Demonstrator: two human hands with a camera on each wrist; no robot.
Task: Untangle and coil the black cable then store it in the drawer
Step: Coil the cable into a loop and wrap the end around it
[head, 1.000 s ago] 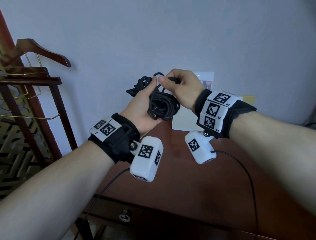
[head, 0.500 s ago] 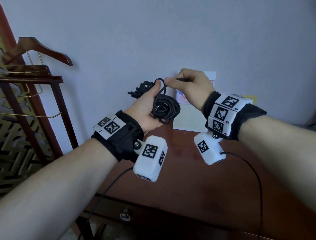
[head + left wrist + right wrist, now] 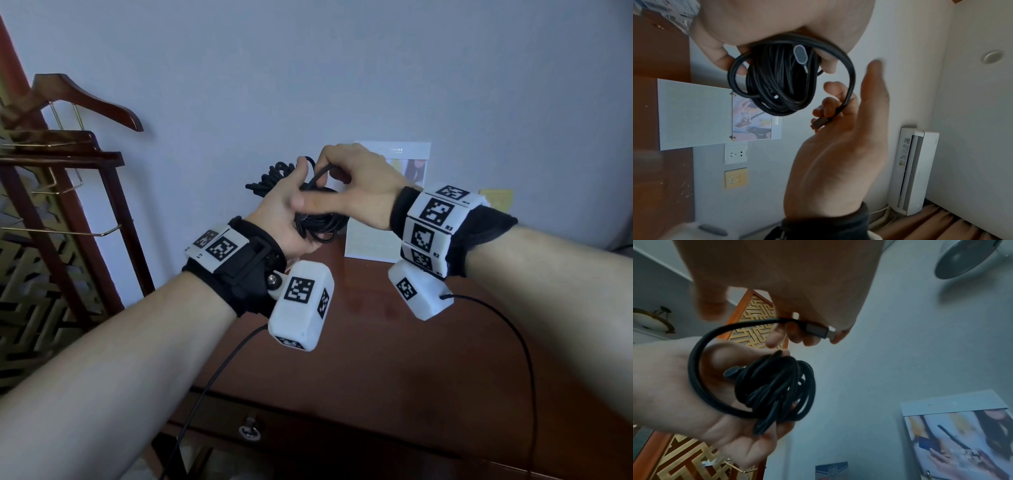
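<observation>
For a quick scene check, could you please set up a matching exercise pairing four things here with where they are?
Things:
1. coil
2. plug
3. drawer
4. calendar

Places:
A. leaning on the wall
B. in the left hand's grip
C. shut, under the desktop
D. pinched by the right hand

Pairs: 1-B, 2-D, 3-C, 4-A

A home bedroom: wooden valet stand (image 3: 61, 164), dresser (image 3: 394, 359), wall air conditioner (image 3: 910, 170).
</observation>
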